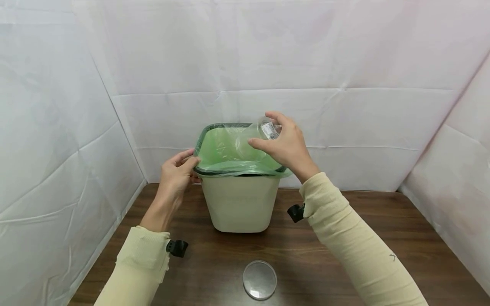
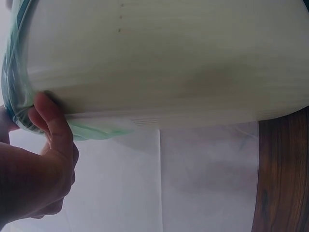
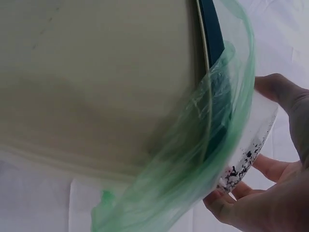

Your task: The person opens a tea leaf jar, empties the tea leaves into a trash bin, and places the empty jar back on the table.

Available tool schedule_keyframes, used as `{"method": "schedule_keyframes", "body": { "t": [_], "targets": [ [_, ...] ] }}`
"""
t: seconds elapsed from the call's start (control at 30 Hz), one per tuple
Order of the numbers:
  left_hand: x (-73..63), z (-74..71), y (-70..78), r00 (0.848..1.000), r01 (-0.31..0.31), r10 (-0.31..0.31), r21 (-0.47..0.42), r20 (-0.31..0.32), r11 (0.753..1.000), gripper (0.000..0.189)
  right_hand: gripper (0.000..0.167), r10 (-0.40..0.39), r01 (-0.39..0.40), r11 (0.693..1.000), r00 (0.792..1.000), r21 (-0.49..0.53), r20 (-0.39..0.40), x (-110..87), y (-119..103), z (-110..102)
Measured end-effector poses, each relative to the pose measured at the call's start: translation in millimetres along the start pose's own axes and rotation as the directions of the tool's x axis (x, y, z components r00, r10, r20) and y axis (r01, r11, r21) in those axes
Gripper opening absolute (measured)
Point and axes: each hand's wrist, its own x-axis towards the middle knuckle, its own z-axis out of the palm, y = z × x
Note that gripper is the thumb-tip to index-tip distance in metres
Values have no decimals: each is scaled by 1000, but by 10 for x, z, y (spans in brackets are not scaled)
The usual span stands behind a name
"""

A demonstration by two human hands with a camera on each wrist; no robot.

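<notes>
A pale bin [image 1: 240,204] with a dark green rim stands on the table, lined with a thin green plastic bag [image 1: 212,146]. At the bin's left side, my left hand [image 1: 176,174] grips the rim, thumb on top and fingers underneath, as the left wrist view also shows. Over the opening, my right hand [image 1: 289,144] holds a clear plastic container [image 1: 250,135] with a white label, tilted with its wide end down into the bin. Black specks show on the container [image 3: 241,166] in the right wrist view; whether they are inside it I cannot tell.
A round clear lid [image 1: 259,280] lies on the dark wooden table [image 1: 214,263] in front of the bin. White sheeting [image 1: 367,136] hangs behind the bin and along both sides. Part of the green bag hangs loosely over the bin's right edge.
</notes>
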Motion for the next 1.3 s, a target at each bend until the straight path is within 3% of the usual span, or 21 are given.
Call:
{"method": "schedule_keyframes", "body": {
  "t": [0.2,0.43,0.67,1.07,1.3],
  "targets": [
    [17,-23,17,1000,-6,6,-14,10,1000,48,83,28,-28,1000,1000,6,-7,-30,-15,-42],
    [-24,-82,-4,999,18,-15,-92,35,996,51,84,62,-61,996,998,58,-18,-59,18,-116],
    [-71,-121,-56,998,-49,53,-113,30,992,53,85,69,-69,996,998,62,-8,-96,65,-180],
    [-101,-162,-36,998,-48,55,-193,33,980,56,67,91,-100,976,994,193,54,-166,152,-284],
    [-108,-148,-61,996,-92,93,-141,-1,986,54,60,89,-97,975,995,202,48,-237,168,-351]
  ]
}}
